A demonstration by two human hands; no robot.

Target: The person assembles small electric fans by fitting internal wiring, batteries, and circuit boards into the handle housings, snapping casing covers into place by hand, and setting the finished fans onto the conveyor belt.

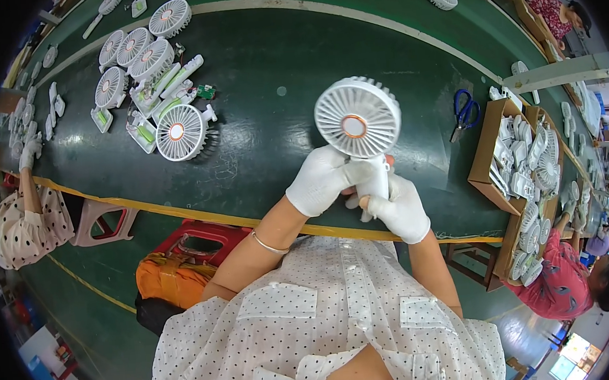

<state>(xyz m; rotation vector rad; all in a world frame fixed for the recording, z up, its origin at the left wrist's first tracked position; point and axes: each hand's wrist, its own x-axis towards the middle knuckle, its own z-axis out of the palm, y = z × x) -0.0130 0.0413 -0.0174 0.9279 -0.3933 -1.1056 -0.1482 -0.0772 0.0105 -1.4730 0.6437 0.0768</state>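
Observation:
A white handheld fan (357,118) with an orange ring at its hub is held upright over the near edge of the green worktable (261,80). My left hand (323,181), in a white glove with bare fingertips, grips the fan's handle from the left, close below the round head. Around the lower handle closes my right hand (400,210), gloved the same way, its thumb across the front. The handle's lower end is partly hidden by the fingers.
Several white fans and opened handles (181,132) lie in a cluster at left. Blue-handled scissors (463,112) rest at right, beside a cardboard box (490,170) of white fan parts. Co-workers sit at both sides. An orange bag (173,280) lies on a red stool.

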